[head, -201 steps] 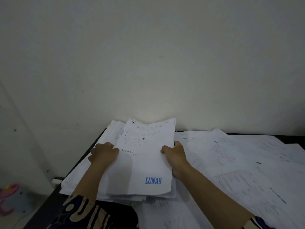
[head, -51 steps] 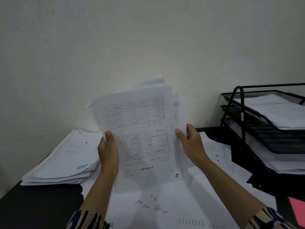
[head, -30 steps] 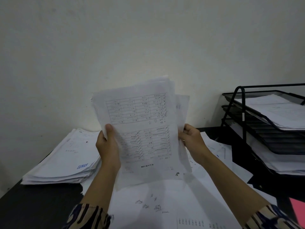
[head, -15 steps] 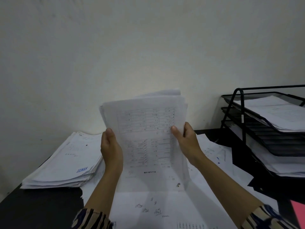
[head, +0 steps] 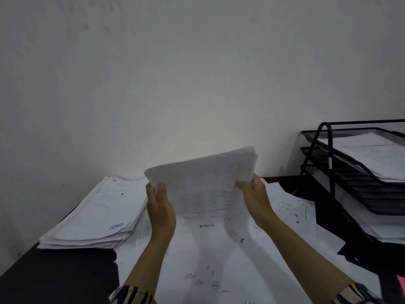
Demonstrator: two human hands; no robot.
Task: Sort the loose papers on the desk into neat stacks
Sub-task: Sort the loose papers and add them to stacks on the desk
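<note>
Paper sheaf [head: 203, 189] now tilted lower and flatter between both hands [head: 161, 212].

- Print on the held sheaf of papers [head: 206, 189], at 6 o'clock, is motion-blurred and unreadable.
- Black letter tray rack [head: 328, 172], at 3 o'clock, runs past the right edge.
- Pink object [head: 401, 281], at 4 o'clock, is cut off and unidentifiable.
</note>
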